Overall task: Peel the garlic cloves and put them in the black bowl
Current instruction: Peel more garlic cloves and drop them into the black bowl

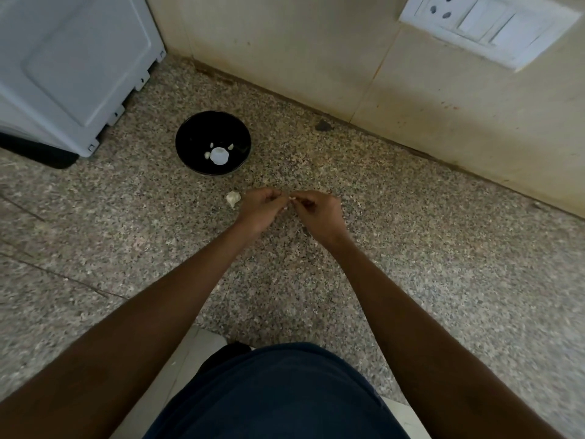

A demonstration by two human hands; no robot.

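From the head view we see a speckled counter (pixel 411 248) that meets a cream wall (pixel 316 58). Our two hands are close together over the counter, near the middle. Our left hand (pixel 258 210) has its fingers curled in, and so does our right hand (pixel 318 213). Between the fingertips of both hands we pinch a small white clove (pixel 292 198). It is tiny, so we cannot tell how much skin is on it.

Just left of our left hand, a bit of garlic (pixel 233 198) lies on the counter. Farther back and to the left sits the black bowl (pixel 190 144). Inside it we see a few small white cloves (pixel 230 147) and one round white spot that we cannot make out.

A white box (pixel 72 64) stands at the far left. A white switch plate (pixel 487 23) is on the wall at the top right.
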